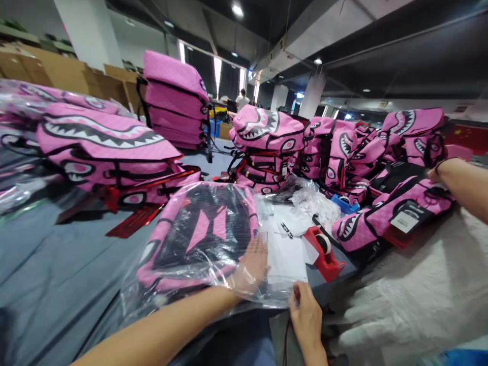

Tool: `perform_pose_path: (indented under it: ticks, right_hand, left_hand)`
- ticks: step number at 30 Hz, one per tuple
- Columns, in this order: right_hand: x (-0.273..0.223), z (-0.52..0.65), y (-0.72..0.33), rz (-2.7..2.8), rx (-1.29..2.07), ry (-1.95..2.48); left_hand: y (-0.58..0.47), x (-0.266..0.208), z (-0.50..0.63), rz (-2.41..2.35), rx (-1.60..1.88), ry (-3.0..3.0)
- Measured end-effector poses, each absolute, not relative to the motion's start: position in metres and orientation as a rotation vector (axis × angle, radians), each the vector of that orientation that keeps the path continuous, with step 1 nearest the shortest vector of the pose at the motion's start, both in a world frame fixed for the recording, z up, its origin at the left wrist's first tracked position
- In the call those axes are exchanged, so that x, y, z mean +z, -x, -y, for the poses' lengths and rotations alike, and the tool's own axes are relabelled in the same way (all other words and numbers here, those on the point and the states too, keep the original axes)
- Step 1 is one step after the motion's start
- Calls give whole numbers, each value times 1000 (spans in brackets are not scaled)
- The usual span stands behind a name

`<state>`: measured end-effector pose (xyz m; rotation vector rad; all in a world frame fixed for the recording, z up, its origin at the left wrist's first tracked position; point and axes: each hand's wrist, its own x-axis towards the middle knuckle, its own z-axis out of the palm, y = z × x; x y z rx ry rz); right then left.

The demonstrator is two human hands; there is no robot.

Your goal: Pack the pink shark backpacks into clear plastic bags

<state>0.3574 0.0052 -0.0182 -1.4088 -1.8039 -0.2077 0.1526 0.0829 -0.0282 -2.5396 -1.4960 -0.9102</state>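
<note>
A pink and black backpack (pixel 183 239) lies flat in front of me inside a clear plastic bag (pixel 280 300). My left hand (pixel 249 264) is stretched flat along the backpack's right side; whether a layer of plastic covers it is hard to tell. At the bag's near right corner, my right hand (pixel 305 310) pinches the plastic edge between thumb and fingers. White paper sheets (pixel 287 254) lie just beyond that corner. A red tape dispenser (pixel 325 254) with a roll of tape stands to the right of them.
Pink shark-mouth backpacks (pixel 102 137) are piled at left, centre and right. Another person's hand (pixel 442 173) touches a tagged backpack (pixel 392 216) at right. Crumpled clear plastic (pixel 310 201) and a blue dispenser (pixel 345 203) lie behind the papers. White sacks (pixel 427 284) fill the right side.
</note>
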Motion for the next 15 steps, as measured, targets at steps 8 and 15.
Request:
perform_pose_path:
  ticks: [8, 15]
  right_hand:
    - [-72, 47, -347, 1522, 424, 1493]
    - [-45, 40, -367, 1515, 383, 1597]
  left_hand:
    - [-6, -42, 114, 1570, -995, 1778]
    - [66, -63, 138, 2643, -1514, 974]
